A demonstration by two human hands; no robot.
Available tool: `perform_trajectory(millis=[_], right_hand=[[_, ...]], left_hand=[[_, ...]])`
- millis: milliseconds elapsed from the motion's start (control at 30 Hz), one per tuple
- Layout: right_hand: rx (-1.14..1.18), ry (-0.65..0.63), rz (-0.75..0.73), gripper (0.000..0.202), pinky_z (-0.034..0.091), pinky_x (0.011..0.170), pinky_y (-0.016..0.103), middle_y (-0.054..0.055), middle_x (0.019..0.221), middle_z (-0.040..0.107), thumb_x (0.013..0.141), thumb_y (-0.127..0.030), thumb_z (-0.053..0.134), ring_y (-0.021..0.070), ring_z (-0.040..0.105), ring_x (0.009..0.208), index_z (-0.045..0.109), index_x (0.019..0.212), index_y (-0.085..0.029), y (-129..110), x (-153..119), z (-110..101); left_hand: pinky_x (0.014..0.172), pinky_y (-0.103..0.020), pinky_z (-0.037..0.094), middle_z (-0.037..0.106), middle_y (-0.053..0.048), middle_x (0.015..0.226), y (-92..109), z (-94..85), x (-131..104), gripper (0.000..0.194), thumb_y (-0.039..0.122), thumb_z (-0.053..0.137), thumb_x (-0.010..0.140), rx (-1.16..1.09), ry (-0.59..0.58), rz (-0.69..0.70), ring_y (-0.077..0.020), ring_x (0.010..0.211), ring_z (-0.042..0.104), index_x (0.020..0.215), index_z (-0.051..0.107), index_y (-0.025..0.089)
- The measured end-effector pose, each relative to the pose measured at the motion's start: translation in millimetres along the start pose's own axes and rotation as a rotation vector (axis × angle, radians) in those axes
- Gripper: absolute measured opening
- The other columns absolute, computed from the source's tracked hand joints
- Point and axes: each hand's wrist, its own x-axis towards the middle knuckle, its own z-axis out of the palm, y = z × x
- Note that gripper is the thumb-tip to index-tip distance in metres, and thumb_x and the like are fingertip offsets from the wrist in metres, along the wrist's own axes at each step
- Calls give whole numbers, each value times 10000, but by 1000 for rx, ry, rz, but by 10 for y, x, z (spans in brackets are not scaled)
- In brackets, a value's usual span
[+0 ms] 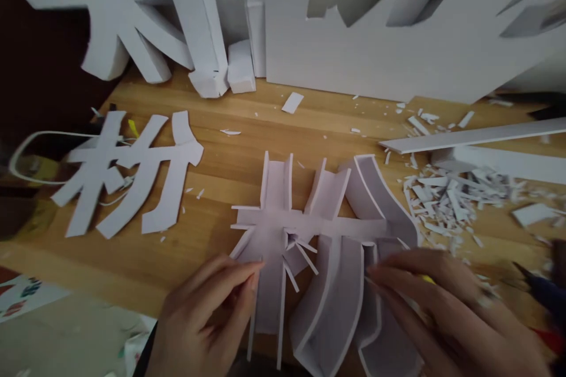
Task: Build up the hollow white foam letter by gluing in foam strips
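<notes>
Left hand (pixel 207 312): thumb and forefinger pressed together at left wall of stem (pixel 270 300). Right hand (pixel 446 300): fingertips at lower-right stroke (pixel 371 303), grip unclear. White hollow character (pixel 333 226) sits between both on table (pixel 247 112); stem runs away from person.

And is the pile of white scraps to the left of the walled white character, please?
No, the pile of white scraps lies to the right of the walled white character.
</notes>
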Motion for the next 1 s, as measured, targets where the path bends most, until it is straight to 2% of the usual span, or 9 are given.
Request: perform_trajectory(millis=[133, 233, 267, 367, 500, 600, 767, 867, 1000], right_hand=[[-45, -161, -145, 195, 497, 819, 329, 60, 1058, 675, 1050, -118, 459, 190, 623, 929, 624, 1149, -150, -40, 636, 46], [-81, -288, -292, 266, 508, 765, 334, 71, 985, 691, 1071, -123, 384, 192, 625, 853, 649, 1090, -115, -27, 920, 151], [-98, -310, -334, 290, 508, 756, 333, 73, 965, 695, 1072, -121, 371, 193, 627, 846, 660, 1073, -107, -15, 972, 184], [-152, -355, -425, 288, 492, 726, 331, 59, 921, 701, 1065, -121, 405, 193, 619, 821, 690, 1027, -105, 32, 1053, 258], [-208, -361, -517, 259, 444, 691, 332, 30, 888, 685, 1053, -136, 472, 181, 583, 799, 698, 927, -141, 74, 1110, 290], [-247, -329, -596, 244, 385, 652, 331, 22, 878, 665, 1027, -153, 546, 177, 549, 800, 665, 814, -176, 78, 1179, 298], [-236, -386, -717, 246, 384, 688, 345, 36, 1048, 683, 1011, -166, 575, 193, 538, 908, 675, 790, -208, 91, 1363, 311], [-251, -497, -800, 233, 412, 740, 374, 55, 1191, 675, 1018, -190, 573, 225, 543, 1016, 722, 842, -232, 100, 1491, 299], [-304, -627, -835, 178, 433, 696, 391, 51, 1220, 664, 980, -174, 624, 260, 549, 1065, 732, 870, -263, 70, 1614, 261]], left_hand=[[686, -143, 568, 761, 38, 879, -135, 151, -133, 155, 179, 601, 962, -55, 107, -49, -89, 780, 737, 1027, 702, 276], [693, -211, 568, 741, 7, 879, -338, 265, -325, 190, 132, 661, 916, 9, 342, -90, -110, 744, 702, 1056, 731, 240], [696, -237, 560, 726, 5, 854, -441, 285, -401, 233, 100, 698, 875, 25, 416, -31, -118, 737, 685, 1058, 746, 235], [582, -256, 515, 716, 14, 816, -774, 287, -584, 337, 107, 734, 820, 33, 355, 248, -113, 637, 642, 1122, 754, 257], [730, -323, 512, 712, -39, 945, -962, 264, -606, 272, 87, 683, 868, 49, 393, 18, -166, 810, 649, 1103, 726, 218], [748, -336, 486, 687, -38, 932, -897, 307, -540, 177, 122, 666, 898, 50, 454, 0, -167, 797, 627, 1049, 711, 201], [884, -408, 479, 656, -68, 1079, -831, 372, -507, 242, 208, 582, 959, 42, 294, -47, -239, 1000, 618, 1186, 658, 246], [972, -450, 441, 621, -83, 1236, -864, 385, -499, 344, 275, 472, 1006, -26, 181, -79, -280, 1169, 570, 1331, 585, 281], [1035, -473, 412, 582, -88, 1330, -908, 400, -468, 388, 341, 420, 1023, -29, 64, -58, -305, 1249, 533, 1390, 537, 294]])
